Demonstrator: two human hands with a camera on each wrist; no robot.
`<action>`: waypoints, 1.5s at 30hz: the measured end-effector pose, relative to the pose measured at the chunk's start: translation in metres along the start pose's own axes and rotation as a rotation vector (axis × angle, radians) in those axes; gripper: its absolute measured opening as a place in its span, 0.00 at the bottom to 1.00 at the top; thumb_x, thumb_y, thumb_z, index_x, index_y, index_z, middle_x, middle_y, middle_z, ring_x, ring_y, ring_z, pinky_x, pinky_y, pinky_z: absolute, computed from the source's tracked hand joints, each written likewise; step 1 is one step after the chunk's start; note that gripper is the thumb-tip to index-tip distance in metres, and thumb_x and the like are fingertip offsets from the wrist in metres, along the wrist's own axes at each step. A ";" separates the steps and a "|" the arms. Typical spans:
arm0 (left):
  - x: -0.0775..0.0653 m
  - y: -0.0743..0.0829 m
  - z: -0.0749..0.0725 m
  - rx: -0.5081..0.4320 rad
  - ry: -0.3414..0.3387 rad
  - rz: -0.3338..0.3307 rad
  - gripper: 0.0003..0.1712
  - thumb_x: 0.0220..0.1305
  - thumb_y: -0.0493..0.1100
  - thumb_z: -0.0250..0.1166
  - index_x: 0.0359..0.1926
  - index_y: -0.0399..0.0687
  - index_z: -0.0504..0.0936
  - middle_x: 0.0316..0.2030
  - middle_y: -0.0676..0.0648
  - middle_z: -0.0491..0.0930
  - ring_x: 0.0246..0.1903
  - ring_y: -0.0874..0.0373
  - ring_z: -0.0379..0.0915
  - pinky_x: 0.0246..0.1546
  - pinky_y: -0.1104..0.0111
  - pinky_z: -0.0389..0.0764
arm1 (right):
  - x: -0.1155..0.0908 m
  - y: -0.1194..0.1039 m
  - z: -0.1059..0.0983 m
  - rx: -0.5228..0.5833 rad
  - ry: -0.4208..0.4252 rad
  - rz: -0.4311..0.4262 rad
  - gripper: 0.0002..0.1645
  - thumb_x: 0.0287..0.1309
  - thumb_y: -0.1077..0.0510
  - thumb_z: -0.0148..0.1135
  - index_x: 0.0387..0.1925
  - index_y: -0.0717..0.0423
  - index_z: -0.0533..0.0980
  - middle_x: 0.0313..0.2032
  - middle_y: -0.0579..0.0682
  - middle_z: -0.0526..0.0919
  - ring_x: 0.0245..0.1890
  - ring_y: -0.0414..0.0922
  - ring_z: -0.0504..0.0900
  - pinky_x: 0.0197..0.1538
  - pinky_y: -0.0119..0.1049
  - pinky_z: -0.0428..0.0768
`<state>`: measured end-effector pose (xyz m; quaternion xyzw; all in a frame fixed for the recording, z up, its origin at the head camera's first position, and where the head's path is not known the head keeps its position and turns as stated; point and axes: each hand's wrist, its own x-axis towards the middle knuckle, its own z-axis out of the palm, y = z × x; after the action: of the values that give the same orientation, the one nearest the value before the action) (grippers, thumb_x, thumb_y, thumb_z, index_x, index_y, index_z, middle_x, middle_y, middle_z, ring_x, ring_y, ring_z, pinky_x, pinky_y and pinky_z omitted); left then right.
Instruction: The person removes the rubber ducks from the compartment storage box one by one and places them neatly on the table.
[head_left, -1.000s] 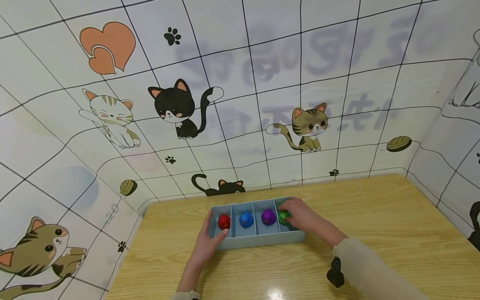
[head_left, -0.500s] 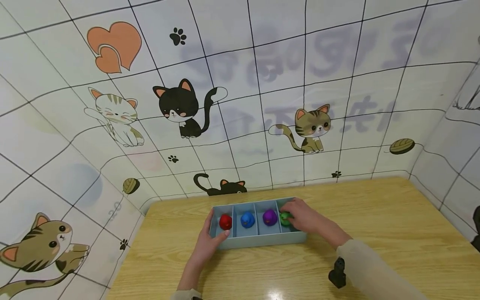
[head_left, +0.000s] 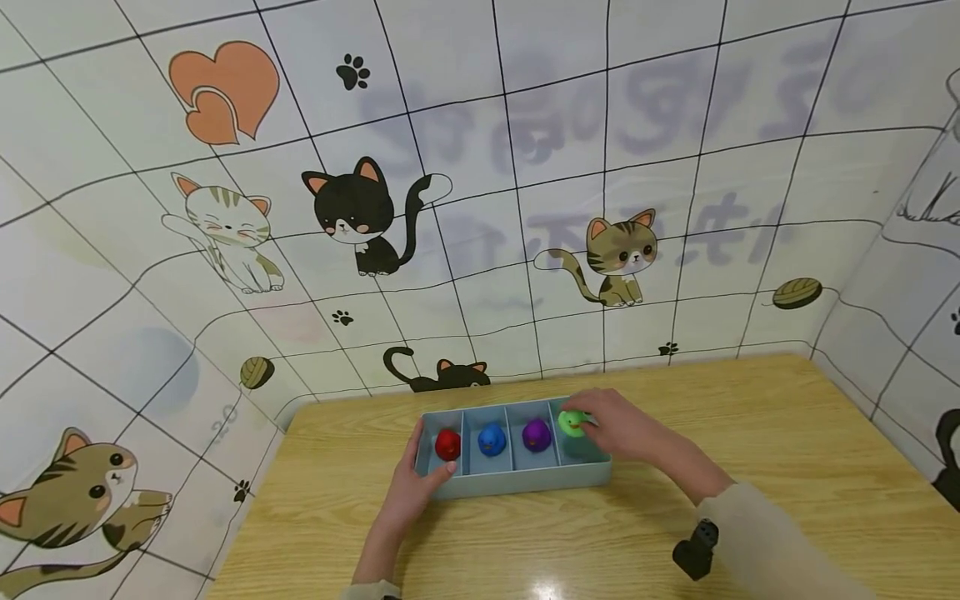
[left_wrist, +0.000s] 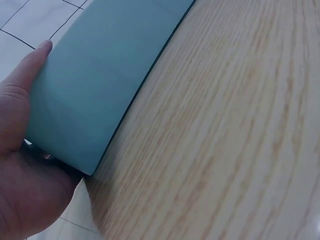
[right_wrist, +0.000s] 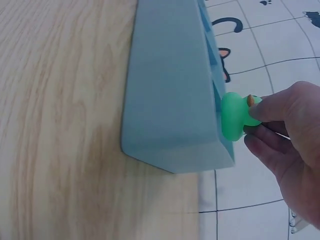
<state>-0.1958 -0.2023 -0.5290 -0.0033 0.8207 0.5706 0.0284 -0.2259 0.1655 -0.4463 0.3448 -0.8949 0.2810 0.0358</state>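
Fingers of the left hand wrap round the left end of the blue box, maybe to keep it still on the worktop. Next come a red duck, a blue duck and a purple duck, kept apart by thin dividers. At the last room, the right hand's fingers pinch the green duck up by the opening, perhaps because it is small. A divider and the box's end stand close beside it; a cat wall is behind.
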 end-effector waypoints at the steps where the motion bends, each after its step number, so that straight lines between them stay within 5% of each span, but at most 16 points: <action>1: 0.000 0.000 0.000 0.004 -0.003 0.000 0.57 0.62 0.53 0.75 0.83 0.56 0.50 0.80 0.37 0.48 0.77 0.31 0.40 0.71 0.35 0.48 | -0.002 0.000 -0.004 0.001 0.017 0.002 0.15 0.61 0.74 0.65 0.50 0.66 0.82 0.45 0.54 0.85 0.43 0.50 0.82 0.46 0.48 0.81; 9: -0.001 0.003 -0.002 0.092 -0.014 0.014 0.57 0.63 0.54 0.74 0.83 0.56 0.48 0.79 0.34 0.48 0.76 0.29 0.41 0.71 0.34 0.48 | -0.016 0.009 -0.022 0.032 0.106 0.044 0.18 0.59 0.76 0.65 0.52 0.71 0.80 0.52 0.65 0.82 0.46 0.58 0.85 0.48 0.53 0.84; 20: -0.003 0.002 -0.003 0.105 -0.017 0.002 0.58 0.63 0.55 0.73 0.83 0.56 0.47 0.79 0.34 0.48 0.76 0.28 0.43 0.69 0.33 0.51 | -0.032 0.032 -0.015 0.079 0.147 0.091 0.20 0.57 0.78 0.67 0.52 0.73 0.80 0.49 0.65 0.84 0.44 0.58 0.86 0.45 0.50 0.85; 34: -0.003 0.000 -0.004 0.123 -0.012 0.012 0.57 0.64 0.56 0.73 0.83 0.55 0.47 0.79 0.34 0.49 0.75 0.28 0.44 0.70 0.33 0.51 | -0.043 0.050 -0.003 -0.032 0.067 0.069 0.16 0.53 0.79 0.67 0.45 0.72 0.82 0.43 0.61 0.86 0.41 0.56 0.86 0.40 0.44 0.85; 45: 0.000 0.004 -0.003 0.134 -0.004 0.004 0.56 0.64 0.57 0.72 0.83 0.55 0.49 0.79 0.34 0.51 0.75 0.29 0.46 0.69 0.33 0.53 | -0.048 0.057 0.010 -0.018 0.003 0.102 0.17 0.52 0.81 0.63 0.41 0.67 0.84 0.40 0.54 0.86 0.38 0.51 0.83 0.38 0.40 0.81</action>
<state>-0.1963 -0.2042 -0.5242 0.0014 0.8571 0.5144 0.0290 -0.2245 0.2231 -0.4942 0.2980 -0.9138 0.2748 0.0261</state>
